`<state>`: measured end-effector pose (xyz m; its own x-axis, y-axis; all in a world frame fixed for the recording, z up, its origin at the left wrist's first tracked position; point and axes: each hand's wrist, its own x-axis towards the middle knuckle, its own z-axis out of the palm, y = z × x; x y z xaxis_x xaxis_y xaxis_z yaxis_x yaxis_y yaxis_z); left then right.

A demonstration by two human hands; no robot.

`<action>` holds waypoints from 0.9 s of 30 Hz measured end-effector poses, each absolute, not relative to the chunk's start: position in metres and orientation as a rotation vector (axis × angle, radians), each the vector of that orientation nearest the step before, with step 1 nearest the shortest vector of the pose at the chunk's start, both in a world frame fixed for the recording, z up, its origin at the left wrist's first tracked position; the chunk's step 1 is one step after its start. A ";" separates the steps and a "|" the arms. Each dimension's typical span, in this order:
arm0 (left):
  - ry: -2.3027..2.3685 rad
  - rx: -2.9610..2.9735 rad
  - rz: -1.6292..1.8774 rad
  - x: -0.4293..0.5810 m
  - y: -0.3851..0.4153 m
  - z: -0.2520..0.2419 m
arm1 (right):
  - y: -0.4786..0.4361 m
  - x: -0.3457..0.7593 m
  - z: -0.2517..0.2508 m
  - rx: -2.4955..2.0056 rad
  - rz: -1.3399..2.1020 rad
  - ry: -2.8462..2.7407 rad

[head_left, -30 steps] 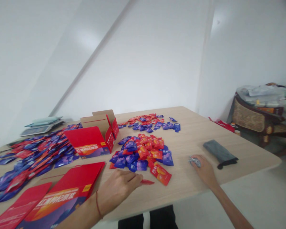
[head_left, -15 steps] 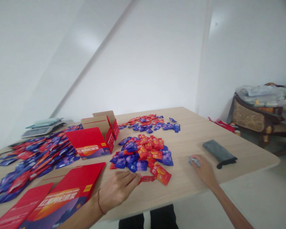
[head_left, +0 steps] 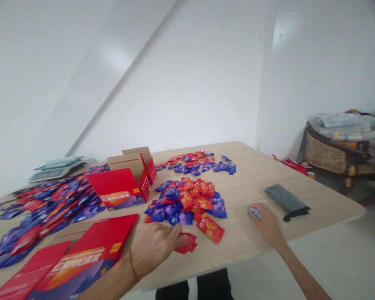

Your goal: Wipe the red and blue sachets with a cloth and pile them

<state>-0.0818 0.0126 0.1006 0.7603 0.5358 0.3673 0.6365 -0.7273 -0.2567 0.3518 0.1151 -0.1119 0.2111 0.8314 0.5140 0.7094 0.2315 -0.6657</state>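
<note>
Chg: my left hand [head_left: 154,246] drew the red sachet [head_left: 185,243] back from the sachet pile [head_left: 187,200]; sachet now crumpled, nearer table edge, w/ fingers closed on it.

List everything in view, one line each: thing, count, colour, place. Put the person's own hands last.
table: one, light wood, fills the lower frame.
near sachet pile: many, red and purple, table centre.
far sachet pile: many, red and purple, behind it.
left sachet spread: many, mostly purple, left side.
open box: one, red, left of the near pile.
flat boxes: at least two, red, front left.
scale: one, grey, far left.
pouch: one, dark grey, right.
cluttered chair: one, brown, off the table, right.
left hand: pinches a red sachet.
right hand: rests on a small silvery object.
</note>
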 end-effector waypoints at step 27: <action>-1.419 -2.851 -0.205 -0.062 0.007 0.100 | 0.116 0.353 -0.115 -1.494 0.110 -1.543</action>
<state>-0.0620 0.0068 0.0999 0.5967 0.7971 0.0929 0.7907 -0.6037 0.1014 0.3527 0.1164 -0.1152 0.1994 0.8144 0.5450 0.7285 0.2488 -0.6383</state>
